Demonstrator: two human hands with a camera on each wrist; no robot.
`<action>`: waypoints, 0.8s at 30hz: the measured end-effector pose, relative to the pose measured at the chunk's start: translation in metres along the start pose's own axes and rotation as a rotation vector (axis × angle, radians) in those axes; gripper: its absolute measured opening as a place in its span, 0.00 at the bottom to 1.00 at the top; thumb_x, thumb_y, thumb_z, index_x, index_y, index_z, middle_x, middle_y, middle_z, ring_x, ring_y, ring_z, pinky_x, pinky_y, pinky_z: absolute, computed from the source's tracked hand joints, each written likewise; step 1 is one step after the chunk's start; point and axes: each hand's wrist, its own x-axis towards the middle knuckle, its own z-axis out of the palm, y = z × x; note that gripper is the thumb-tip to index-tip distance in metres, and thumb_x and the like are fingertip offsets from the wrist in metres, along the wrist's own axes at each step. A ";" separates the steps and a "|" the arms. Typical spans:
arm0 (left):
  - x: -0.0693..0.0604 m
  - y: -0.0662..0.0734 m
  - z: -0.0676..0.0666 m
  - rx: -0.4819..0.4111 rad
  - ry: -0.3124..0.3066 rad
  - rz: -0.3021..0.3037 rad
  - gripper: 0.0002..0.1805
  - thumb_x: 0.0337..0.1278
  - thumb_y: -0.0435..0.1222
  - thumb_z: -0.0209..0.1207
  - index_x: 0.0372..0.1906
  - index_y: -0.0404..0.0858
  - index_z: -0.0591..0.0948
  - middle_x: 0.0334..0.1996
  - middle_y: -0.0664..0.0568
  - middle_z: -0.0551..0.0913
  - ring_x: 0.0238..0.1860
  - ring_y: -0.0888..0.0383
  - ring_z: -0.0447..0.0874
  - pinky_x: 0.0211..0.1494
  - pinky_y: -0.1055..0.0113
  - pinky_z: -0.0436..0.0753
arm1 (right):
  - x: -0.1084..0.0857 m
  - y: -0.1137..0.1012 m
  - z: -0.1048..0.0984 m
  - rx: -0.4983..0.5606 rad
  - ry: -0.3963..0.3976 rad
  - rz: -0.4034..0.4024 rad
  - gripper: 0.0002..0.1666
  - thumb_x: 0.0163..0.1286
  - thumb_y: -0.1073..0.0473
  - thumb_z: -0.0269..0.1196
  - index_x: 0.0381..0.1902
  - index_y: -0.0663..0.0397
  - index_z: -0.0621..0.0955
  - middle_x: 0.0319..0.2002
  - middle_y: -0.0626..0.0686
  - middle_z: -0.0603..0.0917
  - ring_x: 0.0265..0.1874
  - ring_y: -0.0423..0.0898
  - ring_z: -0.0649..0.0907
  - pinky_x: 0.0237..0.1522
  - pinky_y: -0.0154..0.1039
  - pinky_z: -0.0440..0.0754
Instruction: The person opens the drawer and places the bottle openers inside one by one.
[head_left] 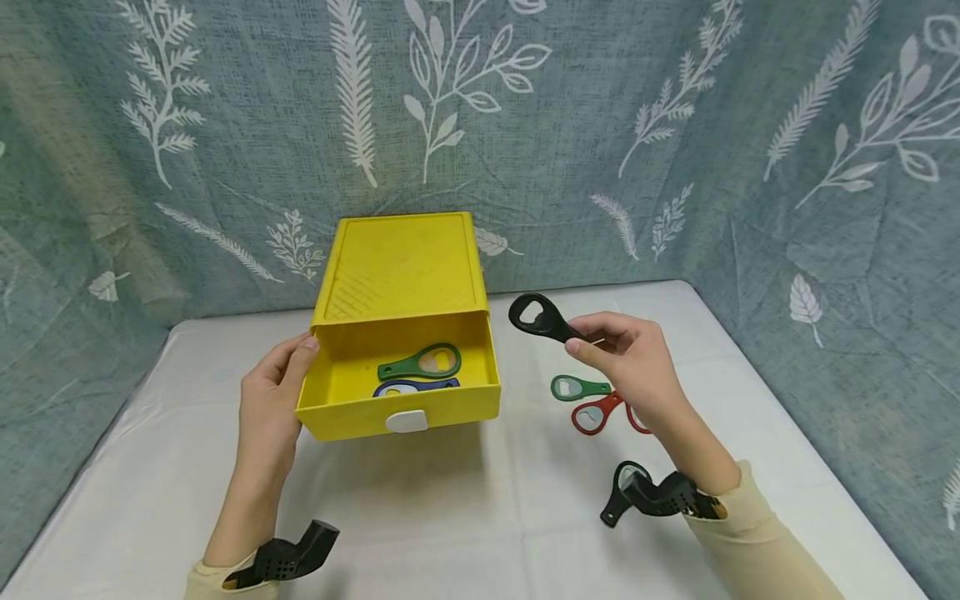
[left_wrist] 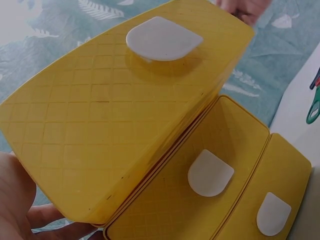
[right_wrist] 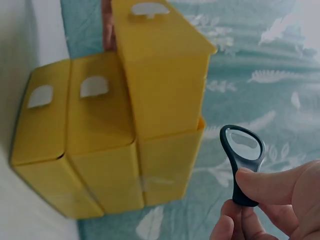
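Note:
My right hand (head_left: pixel 626 354) pinches a black bottle opener (head_left: pixel 542 318) by its handle between thumb and fingers, above the table and right of the yellow drawer unit (head_left: pixel 405 267). The opener's ring end (right_wrist: pixel 243 145) points away from the hand in the right wrist view. The unit's top drawer (head_left: pixel 465 408) is pulled out, and a green bottle opener (head_left: pixel 420 363) and a blue bottle opener (head_left: pixel 417 387) lie inside it. My left hand (head_left: pixel 273 400) grips the drawer's left side, thumb near its rim. In the left wrist view, fingers (left_wrist: pixel 50 217) reach around the drawer's corner.
On the white cloth (head_left: pixel 517 508) at right lie a green bottle opener (head_left: pixel 581 387), red bottle openers (head_left: pixel 592 415) and a black one (head_left: pixel 618 500), partly hidden by the wrist camera. Two closed drawers (left_wrist: pixel 210 172) sit below the open one. A patterned curtain (head_left: pixel 600 125) hangs behind.

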 end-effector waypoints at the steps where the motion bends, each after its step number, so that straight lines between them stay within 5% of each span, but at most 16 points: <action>1: 0.000 0.000 0.000 -0.002 -0.001 -0.002 0.31 0.69 0.54 0.54 0.66 0.36 0.74 0.57 0.45 0.75 0.42 0.57 0.79 0.38 0.76 0.82 | 0.002 -0.004 0.002 0.003 -0.002 -0.007 0.14 0.63 0.63 0.71 0.46 0.61 0.86 0.37 0.55 0.85 0.34 0.49 0.83 0.40 0.37 0.83; 9: -0.001 0.000 0.000 -0.003 -0.004 -0.005 0.32 0.70 0.54 0.54 0.68 0.36 0.73 0.58 0.45 0.74 0.43 0.57 0.79 0.38 0.76 0.82 | 0.015 -0.029 0.020 0.053 -0.077 -0.046 0.13 0.62 0.62 0.72 0.45 0.56 0.87 0.36 0.56 0.85 0.32 0.57 0.80 0.38 0.39 0.81; 24: -0.001 0.001 0.000 0.006 -0.013 -0.005 0.33 0.71 0.54 0.52 0.69 0.37 0.71 0.57 0.45 0.73 0.42 0.57 0.79 0.37 0.75 0.82 | 0.035 -0.045 0.047 0.101 -0.154 -0.049 0.12 0.62 0.64 0.71 0.45 0.58 0.87 0.38 0.55 0.86 0.31 0.56 0.81 0.37 0.41 0.82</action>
